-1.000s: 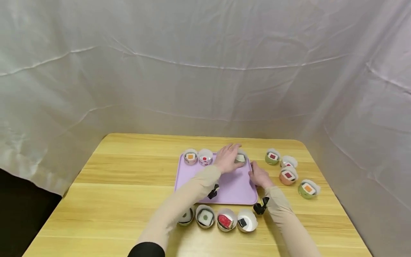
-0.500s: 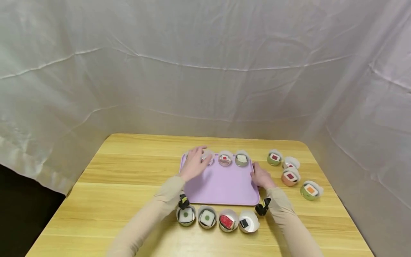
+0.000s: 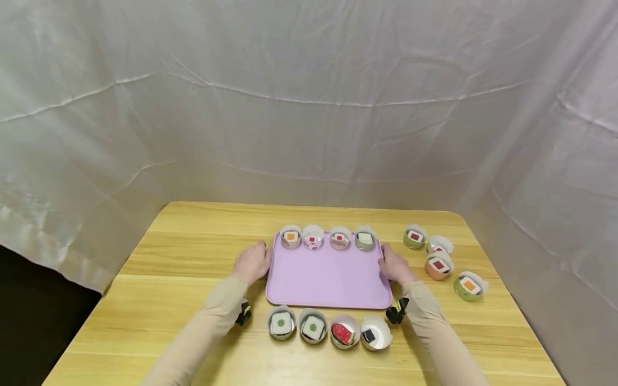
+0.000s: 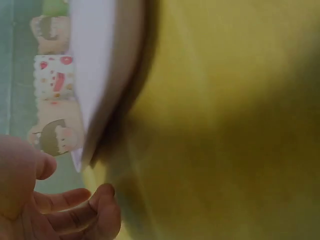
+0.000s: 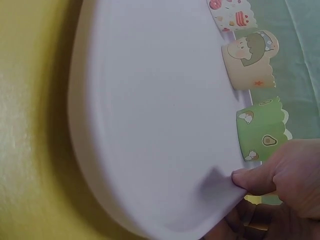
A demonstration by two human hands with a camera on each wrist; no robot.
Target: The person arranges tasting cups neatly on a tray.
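We see a smooth lilac plastic tray (image 3: 328, 276), rectangular with rounded corners, lying flat on the pale wooden table (image 3: 193, 241). Four scalloped paper cups (image 3: 327, 237) holding small blocks stand in a row along its far edge. Our right hand (image 3: 395, 266) grips the tray's right rim, thumb curled over the lip in the right wrist view. Our left hand (image 3: 252, 262) sits just beside the left rim, fingers loosely bent and apart from the edge, holding nothing. Four more paper cups (image 3: 328, 328) line the near side; another four (image 3: 441, 260) cluster to the right.
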